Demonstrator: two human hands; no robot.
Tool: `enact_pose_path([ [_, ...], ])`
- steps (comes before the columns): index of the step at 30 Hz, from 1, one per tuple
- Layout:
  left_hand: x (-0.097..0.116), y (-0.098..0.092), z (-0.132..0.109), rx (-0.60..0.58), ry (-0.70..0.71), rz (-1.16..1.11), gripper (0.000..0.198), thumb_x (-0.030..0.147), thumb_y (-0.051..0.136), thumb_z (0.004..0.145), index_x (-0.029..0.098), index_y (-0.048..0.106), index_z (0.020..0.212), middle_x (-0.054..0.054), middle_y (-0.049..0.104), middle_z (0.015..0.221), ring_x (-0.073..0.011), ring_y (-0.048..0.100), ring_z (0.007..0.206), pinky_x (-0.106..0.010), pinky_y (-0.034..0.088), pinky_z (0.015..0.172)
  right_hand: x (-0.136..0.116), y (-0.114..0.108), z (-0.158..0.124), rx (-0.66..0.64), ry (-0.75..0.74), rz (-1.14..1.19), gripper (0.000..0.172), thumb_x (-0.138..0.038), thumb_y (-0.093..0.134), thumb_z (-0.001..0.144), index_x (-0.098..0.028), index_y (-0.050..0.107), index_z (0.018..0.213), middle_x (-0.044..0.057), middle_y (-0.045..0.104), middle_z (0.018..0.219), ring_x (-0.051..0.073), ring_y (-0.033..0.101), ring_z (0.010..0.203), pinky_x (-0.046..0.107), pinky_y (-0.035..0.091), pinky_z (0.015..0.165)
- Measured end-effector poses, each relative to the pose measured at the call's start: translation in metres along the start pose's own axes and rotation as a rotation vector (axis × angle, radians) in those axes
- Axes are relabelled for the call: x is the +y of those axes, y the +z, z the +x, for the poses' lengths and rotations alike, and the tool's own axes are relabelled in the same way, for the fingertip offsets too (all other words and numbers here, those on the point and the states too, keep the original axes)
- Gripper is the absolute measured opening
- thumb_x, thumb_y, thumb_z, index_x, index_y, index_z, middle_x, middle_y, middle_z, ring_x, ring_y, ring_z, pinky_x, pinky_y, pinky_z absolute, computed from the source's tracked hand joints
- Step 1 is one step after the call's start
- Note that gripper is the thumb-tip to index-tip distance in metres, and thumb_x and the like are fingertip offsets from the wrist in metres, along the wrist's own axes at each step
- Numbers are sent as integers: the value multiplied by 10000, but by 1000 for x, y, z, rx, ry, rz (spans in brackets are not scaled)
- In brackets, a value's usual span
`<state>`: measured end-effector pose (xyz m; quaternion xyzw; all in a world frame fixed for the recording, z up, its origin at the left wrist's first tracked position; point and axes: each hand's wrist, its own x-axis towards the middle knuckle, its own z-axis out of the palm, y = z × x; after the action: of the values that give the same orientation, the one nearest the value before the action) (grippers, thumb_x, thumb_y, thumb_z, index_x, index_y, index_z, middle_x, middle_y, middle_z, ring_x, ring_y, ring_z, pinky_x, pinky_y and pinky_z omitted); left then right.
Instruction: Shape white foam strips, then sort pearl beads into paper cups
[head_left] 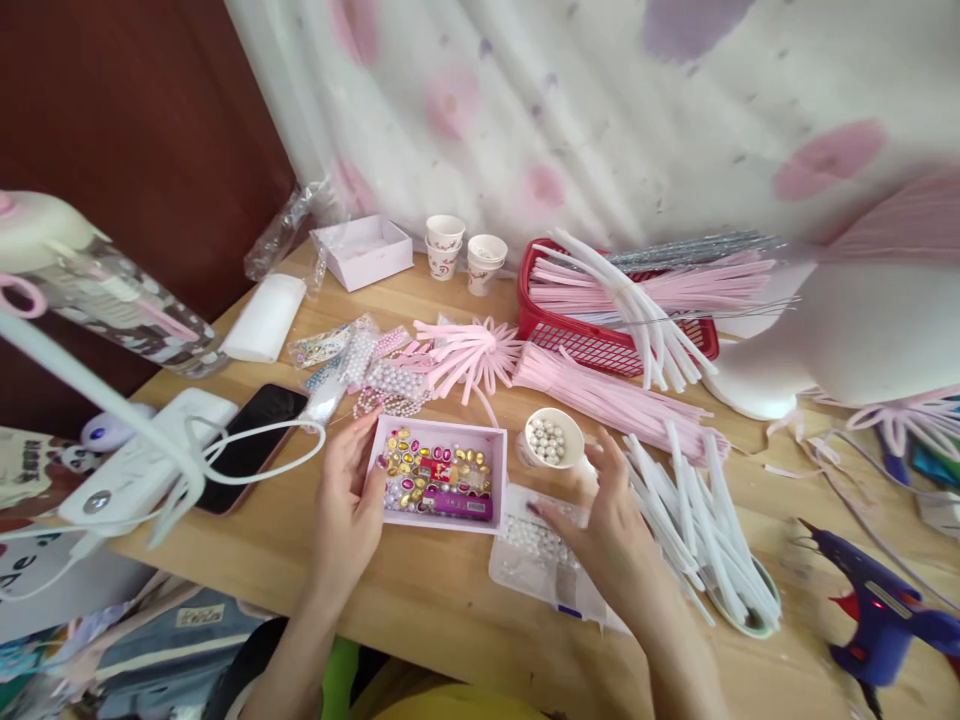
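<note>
My left hand [350, 505] grips the left side of a shallow pale lilac box [442, 523], thumb on its near edge. Inside lie gold and pink gems [409, 450], loose pearls and a purple packet [459, 504]. My right hand [607, 500] is open, fingers and thumb spread, just right of a paper cup of pearl beads [551, 440]; I cannot tell whether a fingertip touches the cup. Below that hand, partly covered by it, sits a clear plastic case [517, 570] holding white beads.
A red basket [592, 350] of pipe cleaners stands at the back, pink pipe cleaner bundles [615, 395] before it. White pipe cleaners [690, 520] and a blue glue gun [877, 600] lie right. Leftward are a phone [259, 440], a power strip [150, 460] and cables.
</note>
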<state>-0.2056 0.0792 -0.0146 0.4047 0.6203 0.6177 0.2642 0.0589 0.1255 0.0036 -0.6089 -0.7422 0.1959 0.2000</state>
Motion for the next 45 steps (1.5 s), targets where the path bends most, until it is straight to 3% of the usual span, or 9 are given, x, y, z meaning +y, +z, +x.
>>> enact_pose_path([
  [5,1,2,-2,9,26,-29,401,131,586,868,181,528,1262,-147,591,1394,-213,559,1303,-348,436,1116,9,-10,-42,-206,-168,-213,1030,-378,809,677,-257,176,1480,229,520,1419,458,503,1310,689,433,1006],
  [10,2,1,1,-14,28,-51,390,134,601,867,172,539,1250,-155,584,1402,-228,549,1314,-353,436,1118,14,-10,-47,-229,-259,-316,867,-329,760,694,-268,306,1431,169,575,1344,421,549,1235,654,423,1023],
  [16,6,1,-2,-29,-2,-53,397,129,602,867,190,536,1253,-134,589,1405,-215,533,1330,-355,416,1136,28,-16,-48,-118,-90,-381,685,-401,677,756,-215,464,1381,185,609,1256,412,591,1136,585,488,938],
  [23,16,3,-19,-130,-163,-20,388,206,609,866,197,542,1248,-137,588,1415,-226,550,1314,-349,466,1092,31,-17,-40,-34,228,-420,781,-599,682,754,-147,525,1372,238,611,1259,489,577,1136,638,470,923],
  [26,16,8,-26,-161,-241,-5,411,259,636,845,194,552,1242,-145,575,1428,-250,544,1319,-376,470,1090,29,-19,-40,-51,229,-324,795,-550,724,752,-161,479,1401,222,567,1351,466,547,1200,624,454,977],
  [30,14,12,-31,-172,-302,25,457,318,660,796,215,568,1232,-125,569,1434,-278,528,1331,-423,451,1106,32,-30,-49,-4,171,-114,566,-406,631,865,-214,463,1369,167,548,1391,362,539,1264,534,475,1008],
  [35,18,11,-27,-188,-334,161,498,321,657,697,262,597,1187,-79,621,1353,-307,568,1268,-453,486,1057,45,-52,-68,209,238,24,279,-368,490,949,-216,595,1158,126,682,1167,292,645,1098,463,523,921],
  [39,22,13,-27,-249,-383,201,529,268,632,643,282,609,1171,-62,644,1289,-310,581,1222,-446,495,1023,55,-63,-84,286,367,91,252,-355,505,937,-217,620,1114,91,746,949,267,709,906,377,560,732],
  [45,23,24,-34,-355,-342,254,517,257,607,654,293,615,1170,-42,610,1316,-312,527,1269,-482,369,1133,60,-65,-96,243,379,155,308,-311,374,992,-194,557,1210,-37,569,591,168,610,542,268,480,551],
])
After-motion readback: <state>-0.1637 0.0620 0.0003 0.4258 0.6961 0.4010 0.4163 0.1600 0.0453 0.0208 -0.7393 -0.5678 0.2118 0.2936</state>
